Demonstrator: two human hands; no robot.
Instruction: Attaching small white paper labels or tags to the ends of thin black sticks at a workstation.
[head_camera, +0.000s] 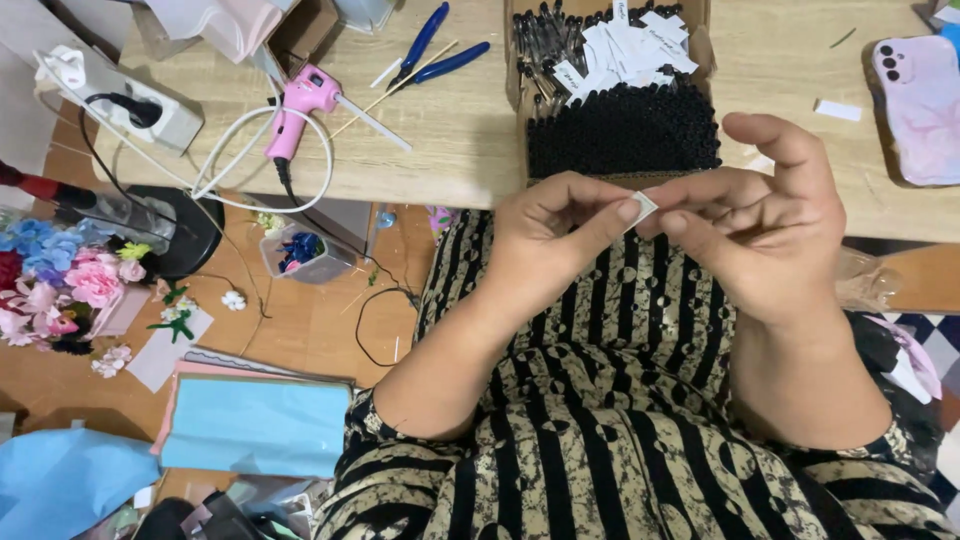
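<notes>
Presently, a small white paper slip (643, 207) is pinched between the fingers of the left hand (560, 240) and right hand (755, 225), over the lap, just off the near edge of the light wooden table (450, 120). Judged risk: slip dropped onto the striped fabric (600, 420) if the pinch loosens.

table (450, 130): pale wood, matt
glue gun (300, 105): pink plastic, glossy
box (520, 60): brown cardboard, rough
label (643, 207): white paper, smooth
pliers (435, 50): blue plastic handles
</notes>
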